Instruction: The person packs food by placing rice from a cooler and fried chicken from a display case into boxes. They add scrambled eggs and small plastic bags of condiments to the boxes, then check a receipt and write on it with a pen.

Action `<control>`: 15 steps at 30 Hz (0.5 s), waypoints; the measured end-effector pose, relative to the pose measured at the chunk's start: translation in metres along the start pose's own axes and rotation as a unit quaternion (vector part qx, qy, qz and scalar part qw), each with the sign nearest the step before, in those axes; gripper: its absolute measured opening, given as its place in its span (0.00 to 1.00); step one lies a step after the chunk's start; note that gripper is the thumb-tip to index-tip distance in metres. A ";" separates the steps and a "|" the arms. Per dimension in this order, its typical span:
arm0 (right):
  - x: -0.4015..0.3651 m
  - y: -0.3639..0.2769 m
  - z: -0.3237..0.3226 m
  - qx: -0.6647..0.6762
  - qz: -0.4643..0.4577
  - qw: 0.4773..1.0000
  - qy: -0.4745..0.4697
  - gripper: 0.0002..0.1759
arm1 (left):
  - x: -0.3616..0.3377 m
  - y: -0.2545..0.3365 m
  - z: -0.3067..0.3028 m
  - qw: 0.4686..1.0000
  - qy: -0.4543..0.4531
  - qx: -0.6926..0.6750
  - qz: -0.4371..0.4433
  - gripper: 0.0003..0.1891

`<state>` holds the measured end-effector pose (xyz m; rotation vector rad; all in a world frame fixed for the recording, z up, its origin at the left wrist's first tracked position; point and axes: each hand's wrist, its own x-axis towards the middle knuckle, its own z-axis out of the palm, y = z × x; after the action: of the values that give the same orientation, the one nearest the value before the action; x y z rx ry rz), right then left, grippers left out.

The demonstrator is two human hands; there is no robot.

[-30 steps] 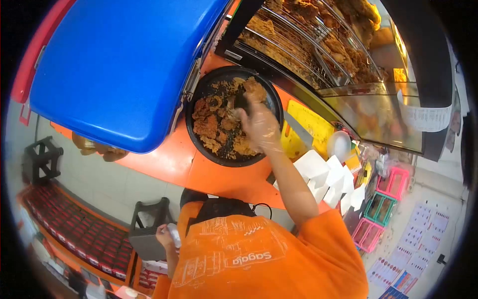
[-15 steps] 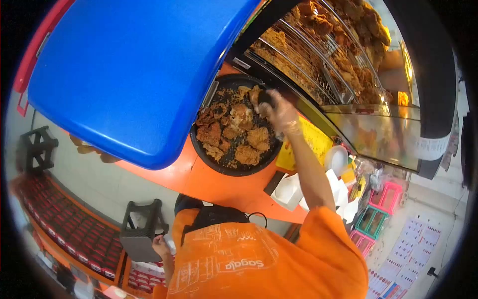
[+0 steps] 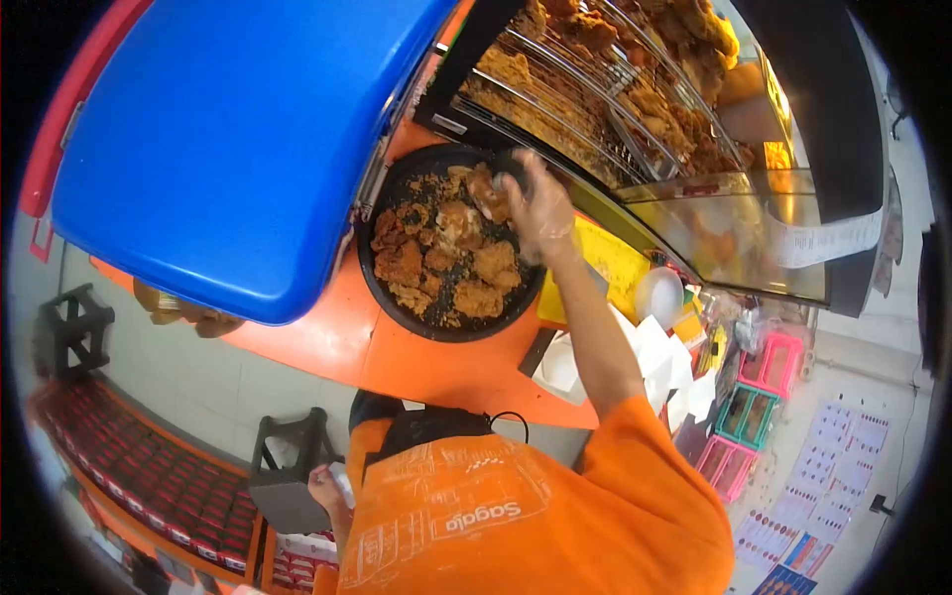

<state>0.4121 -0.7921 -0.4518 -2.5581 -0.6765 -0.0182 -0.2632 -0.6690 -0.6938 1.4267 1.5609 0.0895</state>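
Note:
My right hand (image 3: 543, 216), in a clear plastic glove, grips a black stone pestle (image 3: 510, 169) at the upper right of a wide black mortar dish (image 3: 385, 302). Under and beside the pestle lies a piece of fried chicken (image 3: 488, 194). Several more crumbly fried chicken pieces (image 3: 480, 297) and loose crumbs fill the dish. Far from it, low by my side, my left hand (image 3: 327, 488) has curled fingers near something whitish that is too small to make out.
A blue lid (image 3: 218, 149) stands over the orange counter (image 3: 416, 369) on the left. The fried-chicken display case (image 3: 595, 183) borders the dish. White boxes (image 3: 645, 352) and a yellow tray (image 3: 607, 263) lie right of my forearm. A black stool (image 3: 290, 466) stands below.
The view has shifted, so the dish and case sit further left. My right hand still holds the pestle by the chicken piece, which now shows more of its pale side.

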 end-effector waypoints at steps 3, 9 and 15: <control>-0.015 -0.002 0.012 -0.072 0.060 0.988 -0.123 0.26 | 0.005 -0.015 -0.007 0.994 -0.033 -0.072 -0.078 0.02; -0.005 -0.005 -0.050 0.014 0.027 0.996 -0.082 0.25 | 0.021 -0.007 0.002 0.998 -0.049 -0.038 0.016 0.02; -0.120 -0.030 0.004 -0.103 0.107 0.975 -0.167 0.23 | 0.014 0.004 -0.012 0.998 -0.030 0.016 -0.048 0.03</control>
<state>0.2925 -0.8232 -0.4574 -2.8537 -0.5371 0.4454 -0.2664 -0.6505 -0.6930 1.3650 1.5858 -0.0357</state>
